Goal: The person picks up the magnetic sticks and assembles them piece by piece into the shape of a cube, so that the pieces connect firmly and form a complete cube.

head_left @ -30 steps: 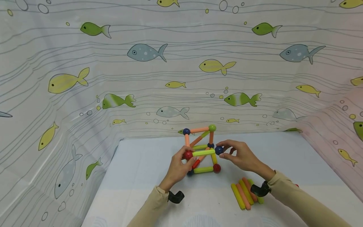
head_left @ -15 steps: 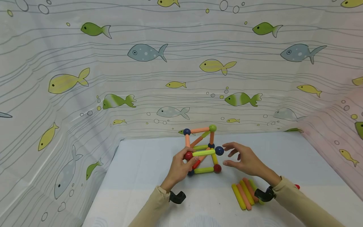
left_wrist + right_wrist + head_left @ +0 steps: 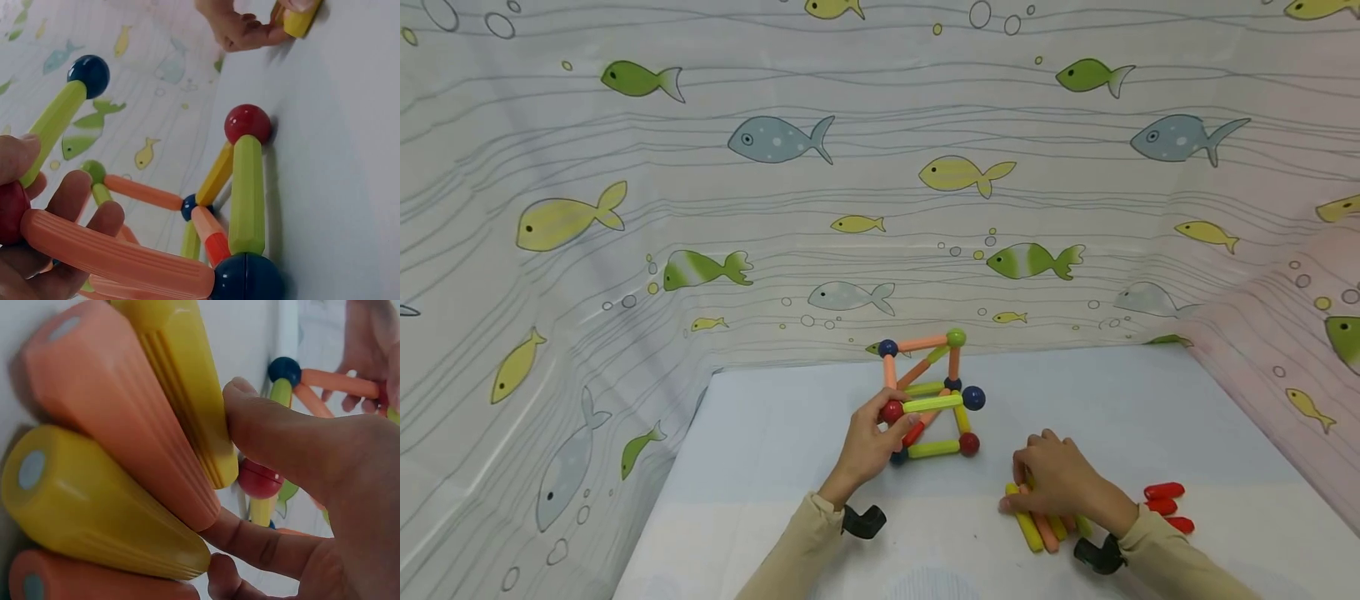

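My left hand (image 3: 868, 442) grips the upper front corner of a frame of magnetic sticks and balls. Its thumb lies on a lime stick (image 3: 53, 128) beside a red ball (image 3: 892, 411); fingers show behind an orange stick (image 3: 119, 256). At the lime stick's free end sits a dark blue ball (image 3: 973, 398). My right hand (image 3: 1060, 479) is curled over a row of loose sticks to the right. Its thumb presses the side of the outermost yellow stick (image 3: 187, 394); the index finger reaches past the end of the neighbouring orange stick (image 3: 119, 412).
The frame's lower red ball (image 3: 969, 443) rests on the white table (image 3: 775, 533). Several short red sticks (image 3: 1162, 507) lie right of the right hand. A fish-patterned curtain (image 3: 850, 192) surrounds the back and sides.
The right hand has let go of the dark blue ball and moved down and right to the loose sticks. The left hand keeps its hold. More red sticks now show.
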Demonstrator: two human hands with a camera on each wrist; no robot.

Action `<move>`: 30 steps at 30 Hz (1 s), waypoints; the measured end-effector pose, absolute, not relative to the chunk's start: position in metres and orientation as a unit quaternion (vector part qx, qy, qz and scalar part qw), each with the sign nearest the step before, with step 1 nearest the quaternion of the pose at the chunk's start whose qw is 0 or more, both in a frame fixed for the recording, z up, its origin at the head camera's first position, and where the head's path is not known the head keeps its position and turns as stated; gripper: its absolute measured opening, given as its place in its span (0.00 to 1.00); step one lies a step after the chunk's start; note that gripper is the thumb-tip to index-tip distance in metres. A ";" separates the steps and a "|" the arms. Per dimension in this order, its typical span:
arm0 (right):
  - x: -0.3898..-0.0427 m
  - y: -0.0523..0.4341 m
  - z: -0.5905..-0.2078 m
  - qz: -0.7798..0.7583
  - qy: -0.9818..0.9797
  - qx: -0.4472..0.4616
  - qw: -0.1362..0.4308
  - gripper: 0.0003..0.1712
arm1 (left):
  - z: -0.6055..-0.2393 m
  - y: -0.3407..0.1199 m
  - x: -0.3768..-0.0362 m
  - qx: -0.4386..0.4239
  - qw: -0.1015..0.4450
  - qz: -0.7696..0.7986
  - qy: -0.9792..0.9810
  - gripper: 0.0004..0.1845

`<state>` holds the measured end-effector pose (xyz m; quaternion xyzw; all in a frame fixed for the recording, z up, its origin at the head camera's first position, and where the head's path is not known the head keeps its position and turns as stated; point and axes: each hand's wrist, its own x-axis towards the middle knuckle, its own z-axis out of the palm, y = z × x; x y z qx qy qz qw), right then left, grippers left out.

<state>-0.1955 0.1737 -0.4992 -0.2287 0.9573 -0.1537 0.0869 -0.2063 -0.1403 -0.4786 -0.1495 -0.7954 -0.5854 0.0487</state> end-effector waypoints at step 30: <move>-0.241 0.137 -0.494 -0.432 0.866 -0.240 -0.071 0.10 | -0.477 -0.144 -0.209 -0.139 0.049 -0.576 -0.804 0.15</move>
